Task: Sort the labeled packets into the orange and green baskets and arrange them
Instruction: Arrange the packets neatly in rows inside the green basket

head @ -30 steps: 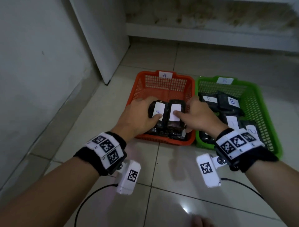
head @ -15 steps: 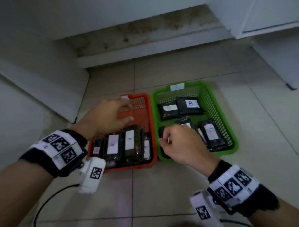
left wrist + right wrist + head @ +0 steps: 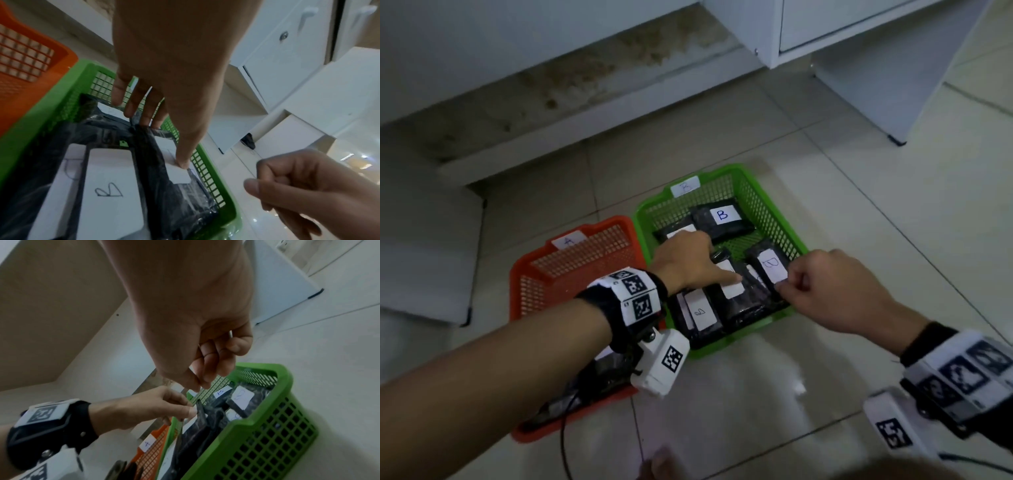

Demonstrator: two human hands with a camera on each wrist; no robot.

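The green basket [image 3: 767, 195], tagged B, holds several black packets with white labels; one marked B [image 3: 722, 219] lies at its far end. My left hand [image 3: 719, 258] reaches across into it and holds a middle packet [image 3: 739, 301], thumb on its white label [image 3: 176, 175], fingers [image 3: 144, 116] at its far end. My right hand [image 3: 787, 287] hovers by the basket's near right corner with fingers curled, nothing in it. The orange basket [image 3: 517, 274], tagged A, stands to the left; my left forearm hides its near end.
Both baskets sit side by side on a tiled floor [image 3: 859, 240]. A white cabinet [image 3: 859, 68] stands at the back right and a stained wall base [image 3: 585, 102] runs behind. A cable [image 3: 563, 428] hangs from my left wrist camera.
My left hand left the orange basket and crossed right into the green one, taking hold of a middle packet. My right hand shifted to the green basket's right side. My head turned right.
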